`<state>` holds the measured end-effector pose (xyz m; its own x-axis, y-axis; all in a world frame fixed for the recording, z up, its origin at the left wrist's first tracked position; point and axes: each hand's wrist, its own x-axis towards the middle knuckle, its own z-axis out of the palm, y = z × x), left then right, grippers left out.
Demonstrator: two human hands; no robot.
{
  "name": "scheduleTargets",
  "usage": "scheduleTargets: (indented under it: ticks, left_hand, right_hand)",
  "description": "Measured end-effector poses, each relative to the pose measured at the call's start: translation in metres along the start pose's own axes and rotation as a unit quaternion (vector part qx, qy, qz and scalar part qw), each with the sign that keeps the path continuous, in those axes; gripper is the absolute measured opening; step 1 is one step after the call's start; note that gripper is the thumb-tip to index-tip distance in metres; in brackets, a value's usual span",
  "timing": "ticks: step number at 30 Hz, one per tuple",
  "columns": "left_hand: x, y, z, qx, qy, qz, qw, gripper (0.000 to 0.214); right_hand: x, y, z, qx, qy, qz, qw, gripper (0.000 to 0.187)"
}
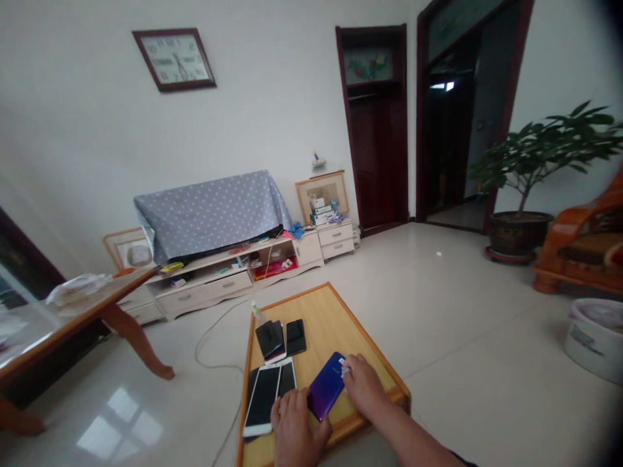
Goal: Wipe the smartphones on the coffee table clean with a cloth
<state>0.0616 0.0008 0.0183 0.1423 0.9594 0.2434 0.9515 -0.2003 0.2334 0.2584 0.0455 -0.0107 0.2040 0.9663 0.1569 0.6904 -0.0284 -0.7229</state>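
A wooden board with an orange rim [331, 331] lies in front of me, holding several smartphones. My left hand [296, 431] rests palm down at the board's near end, between a white-framed smartphone [261, 399] and a purple smartphone [327, 387]. My right hand [363, 386] is on the purple smartphone's far end, its fingers bunched on a small white object [346, 371]. A second white phone [288, 377] lies partly under the first. Two black phones [270, 340] [296, 337] and a small bottle [257, 312] sit farther along the board.
A thin cable [209, 350] runs across the tile floor left of the board. A wooden-legged table [73, 311] stands at the left, a white tub [596, 340] at the right. Farther off are a low cabinet [204, 288], a potted plant [520, 233] and a wooden chair [579, 250].
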Motion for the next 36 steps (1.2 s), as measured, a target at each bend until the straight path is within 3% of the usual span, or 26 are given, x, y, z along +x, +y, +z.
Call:
scheduleTargets:
  ticks: [4, 7, 15, 22, 31, 36]
  left_hand:
    - [0.000, 0.014, -0.010, 0.040, 0.007, 0.012, 0.999, 0.042]
    - [0.003, 0.020, -0.015, 0.045, -0.034, 0.034, 0.998, 0.041]
    - [0.005, 0.016, -0.009, 0.055, -0.060, 0.107, 0.991, 0.042]
    - [0.007, 0.012, -0.015, 0.030, -0.069, 0.119, 0.990, 0.036]
    - [0.008, 0.000, -0.006, 0.036, -0.055, 0.167, 0.984, 0.039]
    - [0.003, -0.006, 0.010, 0.043, 0.011, 0.128, 0.991, 0.034]
  right_hand:
    - [0.020, 0.019, -0.017, 0.029, 0.027, 0.063, 0.997, 0.015]
    - [0.026, 0.026, -0.018, 0.047, 0.018, 0.073, 0.996, 0.014]
    - [0.032, 0.018, -0.008, 0.148, 0.015, 0.120, 0.982, 0.007]
    - [0.028, 0.009, -0.005, 0.302, -0.054, 0.167, 0.937, 0.015]
    - [0.035, -0.003, 0.008, 0.411, -0.046, 0.198, 0.889, 0.017]
    - [0.039, -0.009, 0.004, 0.440, -0.057, 0.180, 0.878, 0.028]
